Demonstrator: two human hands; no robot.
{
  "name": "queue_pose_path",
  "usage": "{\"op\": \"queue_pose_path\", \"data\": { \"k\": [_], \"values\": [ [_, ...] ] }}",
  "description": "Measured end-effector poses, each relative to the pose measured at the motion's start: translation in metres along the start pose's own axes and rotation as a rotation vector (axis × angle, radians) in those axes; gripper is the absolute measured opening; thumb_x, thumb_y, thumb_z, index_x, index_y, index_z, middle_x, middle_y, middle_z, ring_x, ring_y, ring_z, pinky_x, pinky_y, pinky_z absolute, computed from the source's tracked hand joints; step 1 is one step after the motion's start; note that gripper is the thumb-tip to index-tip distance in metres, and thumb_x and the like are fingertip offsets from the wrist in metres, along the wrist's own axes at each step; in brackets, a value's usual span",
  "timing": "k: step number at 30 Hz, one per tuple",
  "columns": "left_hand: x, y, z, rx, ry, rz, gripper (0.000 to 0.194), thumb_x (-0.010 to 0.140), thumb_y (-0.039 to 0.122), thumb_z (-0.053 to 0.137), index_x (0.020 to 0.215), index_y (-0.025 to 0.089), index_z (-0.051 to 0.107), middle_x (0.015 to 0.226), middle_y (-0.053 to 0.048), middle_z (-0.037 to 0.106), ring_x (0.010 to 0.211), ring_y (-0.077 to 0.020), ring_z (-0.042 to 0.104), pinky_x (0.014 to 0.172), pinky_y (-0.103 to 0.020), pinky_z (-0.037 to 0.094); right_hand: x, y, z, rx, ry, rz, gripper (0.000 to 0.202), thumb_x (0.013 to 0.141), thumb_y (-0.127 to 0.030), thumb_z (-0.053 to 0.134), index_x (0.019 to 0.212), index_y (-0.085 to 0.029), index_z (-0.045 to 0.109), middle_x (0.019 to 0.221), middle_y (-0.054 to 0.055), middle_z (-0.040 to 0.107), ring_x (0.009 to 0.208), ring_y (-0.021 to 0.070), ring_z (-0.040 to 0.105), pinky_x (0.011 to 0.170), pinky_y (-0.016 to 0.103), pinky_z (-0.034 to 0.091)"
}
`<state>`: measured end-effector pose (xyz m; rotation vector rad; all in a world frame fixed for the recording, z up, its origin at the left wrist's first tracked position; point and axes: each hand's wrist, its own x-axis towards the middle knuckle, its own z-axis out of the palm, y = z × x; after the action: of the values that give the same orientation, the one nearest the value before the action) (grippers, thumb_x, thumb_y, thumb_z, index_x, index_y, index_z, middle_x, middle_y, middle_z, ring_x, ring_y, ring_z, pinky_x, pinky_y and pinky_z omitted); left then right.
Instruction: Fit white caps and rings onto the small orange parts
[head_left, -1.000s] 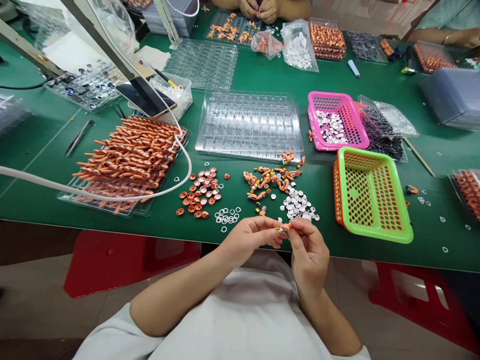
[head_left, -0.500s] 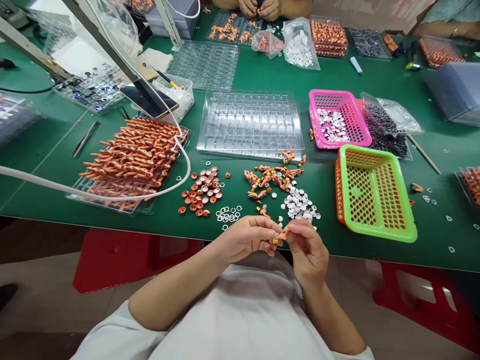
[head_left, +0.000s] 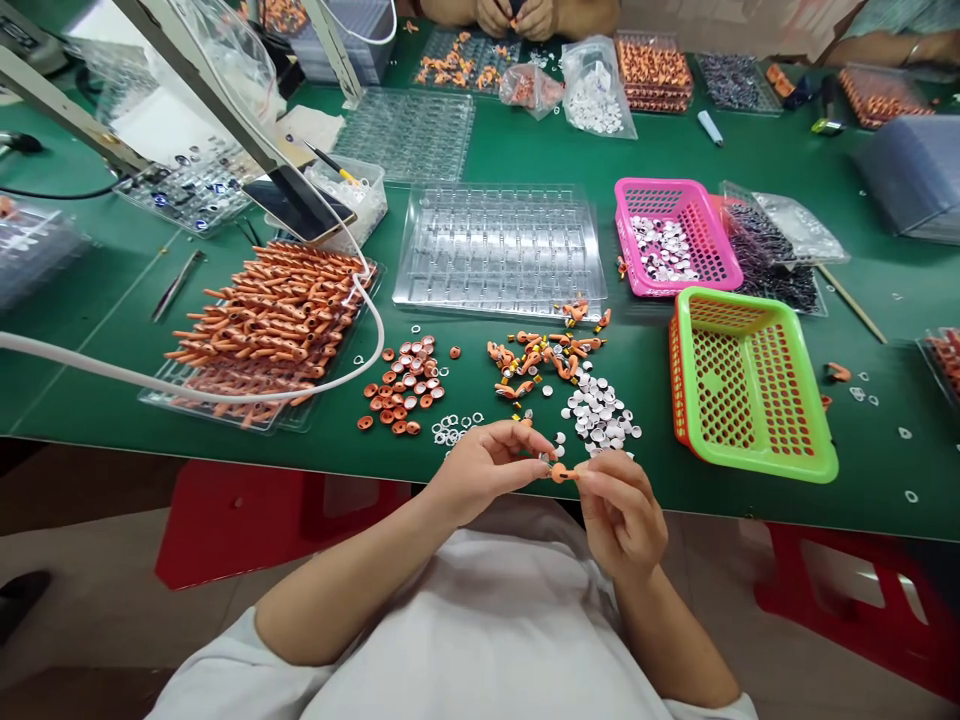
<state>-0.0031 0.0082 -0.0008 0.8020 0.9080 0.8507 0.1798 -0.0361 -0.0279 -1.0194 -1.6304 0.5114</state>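
So we've got a little orange part (head_left: 561,473) up between our two hands, in front of our shirt at the near edge of the green table (head_left: 525,150), and it's the right hand (head_left: 626,515) that clearly has it: thumb and forefinger pinch the thin end, with the round end pointing over to our left. Our left hand (head_left: 491,470) comes in from the other side, thumb and forefinger right up at that round end around some tiny pale bit, but it's too small for us to tell whether those fingers actually clamp anything. Just beyond the grip there's a heap of white discs (head_left: 600,415), and a bit further out we see a jumble of orange pieces with yellow ends (head_left: 562,367). Left of the grip, some white rings (head_left: 454,430) lie just past our left hand, with a scatter of copper-coloured cups (head_left: 401,385) behind them, and well off to the left sits a big stack of orange sticks (head_left: 274,310). Right of the grip we have a green basket (head_left: 742,385), then a pink basket (head_left: 626,235) with more white bits farther out, and straight ahead past the jumble lies a clear moulded tray (head_left: 499,245)
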Motion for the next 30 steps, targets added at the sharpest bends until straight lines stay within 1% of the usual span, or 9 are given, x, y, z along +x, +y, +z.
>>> {"op": "queue_pose_path", "data": {
  "k": [2, 4, 8, 11, 14, 18, 21, 26, 30],
  "values": [
    [-0.003, 0.001, -0.001, 0.127, 0.027, 0.165, 0.01, 0.073, 0.017, 0.075, 0.082, 0.015, 0.07, 0.085, -0.006, 0.072, 0.079, -0.0154, 0.067, 0.075, -0.028, 0.055, -0.003, 0.003, -0.001, -0.008, -0.028, -0.062, 0.048, 0.085, -0.004, 0.055, 0.122, -0.034, 0.057, 0.097, 0.005, 0.066, 0.079, 0.021, 0.065, 0.068, 0.041, 0.054],
    [-0.005, 0.003, -0.002, 0.279, 0.008, 0.352, 0.007, 0.077, 0.015, 0.071, 0.083, 0.015, 0.07, 0.085, -0.008, 0.073, 0.083, -0.018, 0.068, 0.076, -0.032, 0.057, -0.005, 0.003, -0.001, 0.043, -0.076, -0.045, 0.047, 0.085, -0.007, 0.055, 0.122, -0.035, 0.056, 0.094, 0.005, 0.065, 0.076, 0.0208, 0.063, 0.066, 0.04, 0.053],
    [-0.007, 0.009, -0.003, 0.575, -0.107, 0.726, 0.016, 0.08, 0.007, 0.064, 0.089, 0.019, 0.07, 0.084, -0.007, 0.075, 0.082, -0.0185, 0.068, 0.08, -0.037, 0.057, 0.001, -0.003, -0.001, 0.224, -0.122, 0.173, 0.034, 0.086, -0.024, 0.055, 0.12, -0.03, 0.056, 0.101, 0.008, 0.06, 0.09, 0.0242, 0.06, 0.077, 0.044, 0.053],
    [-0.008, 0.011, 0.001, 0.721, -0.156, 0.872, 0.021, 0.081, 0.005, 0.063, 0.092, 0.022, 0.068, 0.085, -0.005, 0.076, 0.081, -0.0174, 0.067, 0.081, -0.038, 0.056, 0.015, -0.01, -0.003, 0.345, -0.191, 0.343, 0.034, 0.088, -0.04, 0.054, 0.118, -0.026, 0.059, 0.115, 0.011, 0.056, 0.104, 0.0272, 0.057, 0.085, 0.045, 0.052],
    [-0.009, 0.01, 0.003, 0.788, -0.147, 0.934, 0.023, 0.08, 0.004, 0.065, 0.094, 0.023, 0.067, 0.087, -0.004, 0.077, 0.082, -0.0176, 0.065, 0.082, -0.038, 0.056, 0.026, -0.014, -0.005, 0.413, -0.344, 0.455, 0.022, 0.089, -0.04, 0.055, 0.103, -0.024, 0.062, 0.108, 0.01, 0.06, 0.105, 0.0261, 0.058, 0.089, 0.042, 0.051],
    [-0.01, 0.006, 0.002, 0.816, -0.104, 0.967, 0.027, 0.079, 0.003, 0.066, 0.098, 0.022, 0.066, 0.089, -0.004, 0.077, 0.08, -0.0166, 0.064, 0.079, -0.035, 0.055, 0.028, -0.014, -0.008, 0.47, -0.43, 0.562, 0.015, 0.091, -0.038, 0.056, 0.092, -0.023, 0.06, 0.094, 0.005, 0.061, 0.09, 0.0207, 0.06, 0.076, 0.034, 0.052],
    [-0.011, 0.0, 0.002, 0.813, -0.103, 0.967, 0.029, 0.08, 0.002, 0.064, 0.101, 0.023, 0.065, 0.092, -0.004, 0.076, 0.082, -0.0166, 0.064, 0.078, -0.034, 0.055, 0.025, -0.013, -0.006, 0.474, -0.416, 0.587, 0.015, 0.09, -0.037, 0.057, 0.088, -0.022, 0.059, 0.09, 0.004, 0.061, 0.085, 0.0196, 0.059, 0.072, 0.032, 0.051],
    [-0.012, -0.009, 0.005, 0.779, -0.059, 0.953, 0.037, 0.079, -0.001, 0.063, 0.107, 0.023, 0.064, 0.096, -0.006, 0.075, 0.088, -0.0182, 0.064, 0.081, -0.036, 0.056, 0.022, -0.014, -0.001, 0.374, -0.306, 0.548, 0.009, 0.089, -0.027, 0.057, 0.082, -0.021, 0.058, 0.087, 0.004, 0.061, 0.08, 0.0173, 0.06, 0.065, 0.028, 0.049],
    [-0.013, -0.01, 0.003, 0.649, -0.058, 0.783, 0.035, 0.082, 0.001, 0.062, 0.111, 0.019, 0.063, 0.099, -0.009, 0.071, 0.094, -0.0193, 0.065, 0.084, -0.037, 0.054, 0.023, -0.016, -0.003, 0.209, -0.268, 0.426, 0.008, 0.088, -0.015, 0.055, 0.085, -0.021, 0.059, 0.09, 0.005, 0.062, 0.081, 0.0165, 0.06, 0.064, 0.027, 0.048]
  ]
}}
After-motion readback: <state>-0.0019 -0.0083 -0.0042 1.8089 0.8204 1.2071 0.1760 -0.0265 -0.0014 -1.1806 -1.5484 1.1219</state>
